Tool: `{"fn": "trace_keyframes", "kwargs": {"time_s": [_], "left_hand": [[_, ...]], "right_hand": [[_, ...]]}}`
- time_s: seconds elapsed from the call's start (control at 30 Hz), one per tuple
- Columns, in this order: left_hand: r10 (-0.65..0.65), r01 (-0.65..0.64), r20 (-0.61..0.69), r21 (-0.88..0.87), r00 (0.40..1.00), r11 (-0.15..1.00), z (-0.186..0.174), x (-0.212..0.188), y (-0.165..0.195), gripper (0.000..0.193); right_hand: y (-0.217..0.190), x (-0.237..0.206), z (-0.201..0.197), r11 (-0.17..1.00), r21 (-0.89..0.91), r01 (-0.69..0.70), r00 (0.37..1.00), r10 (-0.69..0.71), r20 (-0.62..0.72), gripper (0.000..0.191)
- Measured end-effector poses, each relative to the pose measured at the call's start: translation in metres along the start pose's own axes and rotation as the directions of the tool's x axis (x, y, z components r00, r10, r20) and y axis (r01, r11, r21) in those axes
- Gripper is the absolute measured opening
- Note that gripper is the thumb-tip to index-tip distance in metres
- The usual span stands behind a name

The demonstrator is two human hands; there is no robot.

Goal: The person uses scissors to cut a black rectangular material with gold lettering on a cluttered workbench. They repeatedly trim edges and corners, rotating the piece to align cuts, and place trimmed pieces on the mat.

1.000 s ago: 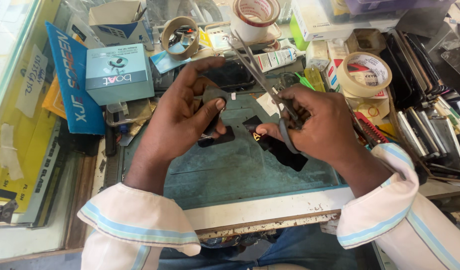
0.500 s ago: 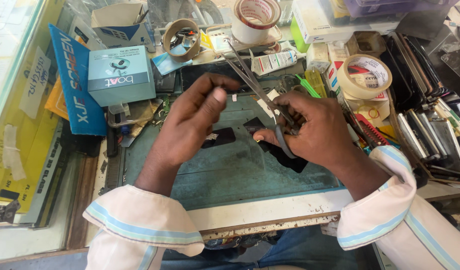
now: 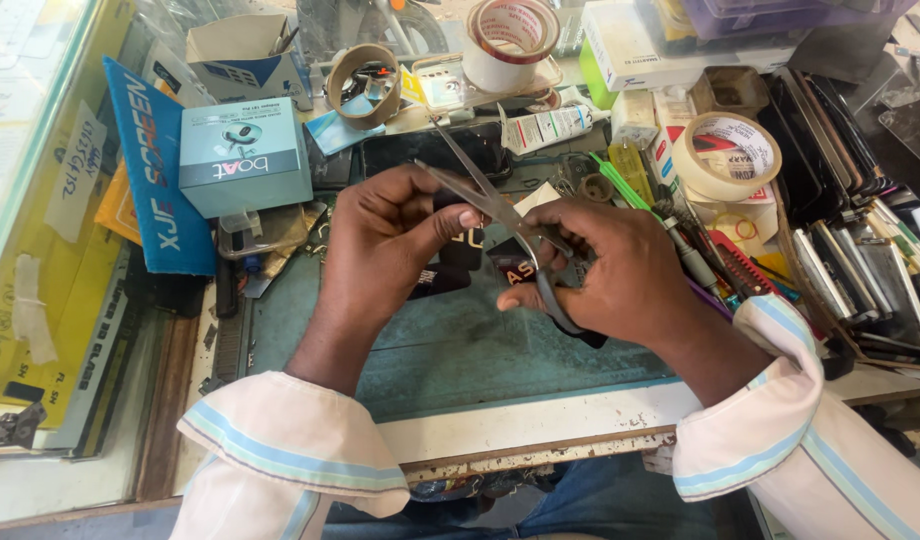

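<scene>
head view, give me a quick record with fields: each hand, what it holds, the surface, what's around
right hand: grips scissors, blades open, tips pointing away from the person
left hand: fingers pinch a small black piece by the blades
surface: green mat
behind: tape rolls, blue box, tube
right side: stack of flat panels

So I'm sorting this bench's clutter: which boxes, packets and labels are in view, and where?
Light blue box: upper left, cube-like, small picture on top.
Open cardboard box: behind it, white and blue.
Blue packet: left of the light blue box, long, flat, pale lettering.
White handwritten label: far left, on the glass.
White tube: top centre, lying flat.
White box: top right, rectangular.
</scene>
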State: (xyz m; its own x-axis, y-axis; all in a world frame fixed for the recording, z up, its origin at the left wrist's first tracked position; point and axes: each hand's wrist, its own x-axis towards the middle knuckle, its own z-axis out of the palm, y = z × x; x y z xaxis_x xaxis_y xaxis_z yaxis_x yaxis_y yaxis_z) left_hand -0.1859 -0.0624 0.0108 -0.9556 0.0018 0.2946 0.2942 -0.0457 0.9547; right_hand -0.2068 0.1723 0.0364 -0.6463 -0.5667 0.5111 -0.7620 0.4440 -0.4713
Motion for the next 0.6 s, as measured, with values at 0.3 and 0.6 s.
{"fn": "trace_keyframes", "kwargs": {"time_s": [0.3, 0.6], "left_hand": [[0.033, -0.013, 0.127, -0.152, 0.991, 0.988, -0.001, 0.001, -0.012, 0.011], [-0.007, 0.046, 0.195, -0.197, 0.981, 0.979, -0.002, -0.004, -0.011, 0.012]], "right_hand": [[-0.003, 0.001, 0.0, 0.996, -0.057, 0.071, 0.997, -0.072, 0.0, 0.07], [-0.008, 0.0, 0.0, 0.992, -0.074, 0.102, 0.995, -0.102, 0.007, 0.074]]}}
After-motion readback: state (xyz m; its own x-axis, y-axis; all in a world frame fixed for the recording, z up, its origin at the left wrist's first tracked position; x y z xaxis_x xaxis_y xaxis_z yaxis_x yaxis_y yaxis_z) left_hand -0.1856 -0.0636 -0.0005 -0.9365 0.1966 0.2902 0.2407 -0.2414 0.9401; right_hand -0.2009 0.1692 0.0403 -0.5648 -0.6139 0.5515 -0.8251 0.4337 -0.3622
